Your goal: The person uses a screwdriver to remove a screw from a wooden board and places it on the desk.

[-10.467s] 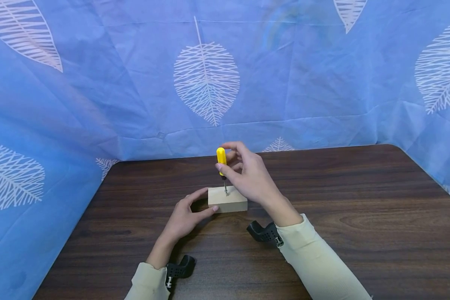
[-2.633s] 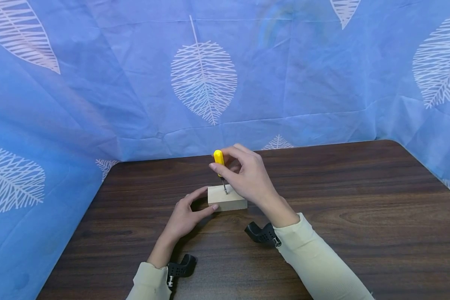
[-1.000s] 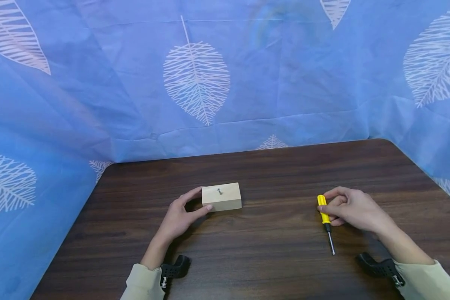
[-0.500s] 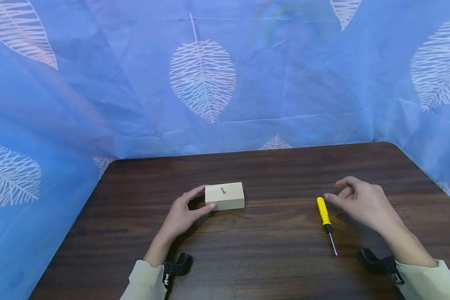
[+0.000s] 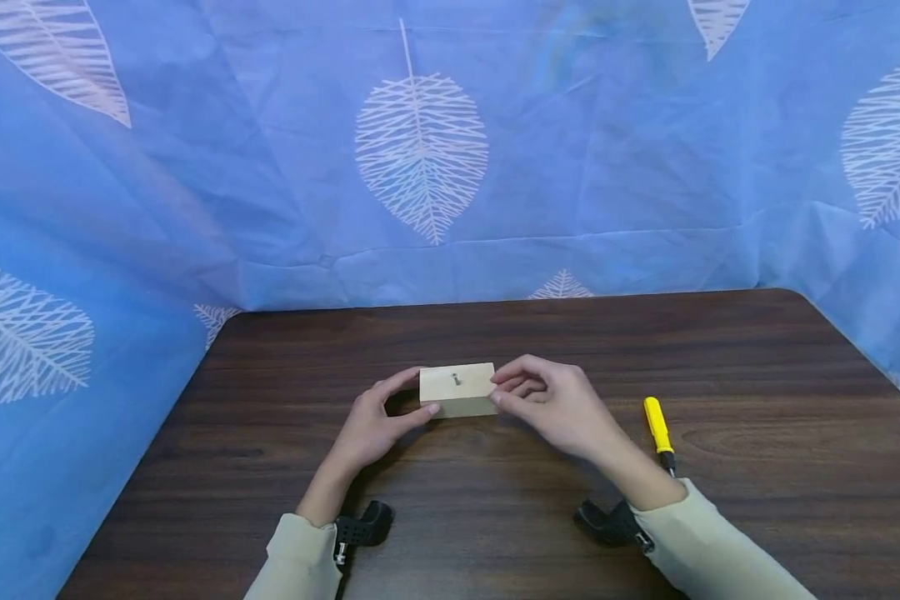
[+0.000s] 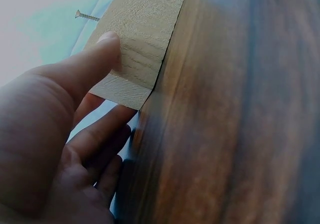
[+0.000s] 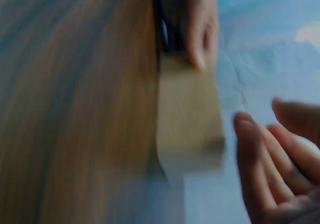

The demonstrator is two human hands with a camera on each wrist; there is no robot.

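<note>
A pale wooden block (image 5: 465, 406) lies on the table, a metal screw (image 5: 457, 379) standing up from its top face. My left hand (image 5: 371, 429) grips the block's left end, thumb on the near side and fingers behind. In the left wrist view, part of the threaded screw shank (image 6: 89, 16) shows above the wood. My right hand (image 5: 558, 406) hovers at the block's right end with bent fingers and nothing between them. The right wrist view, blurred, shows a gap between those fingertips (image 7: 243, 119) and the block (image 7: 187, 114).
To the right lies a yellow-handled screwdriver (image 5: 657, 423), its shaft mostly hidden behind the right forearm. Each wrist wears a black camera mount (image 5: 607, 523). A blue leaf-patterned cloth (image 5: 285, 167) hangs along the back and sides of the dark wooden table (image 5: 450, 533).
The right hand turned the screwdriver over the screw earlier, then laid it on the table at right and let go. That hand has since come back left to the block. The left hand kept its grip.
</note>
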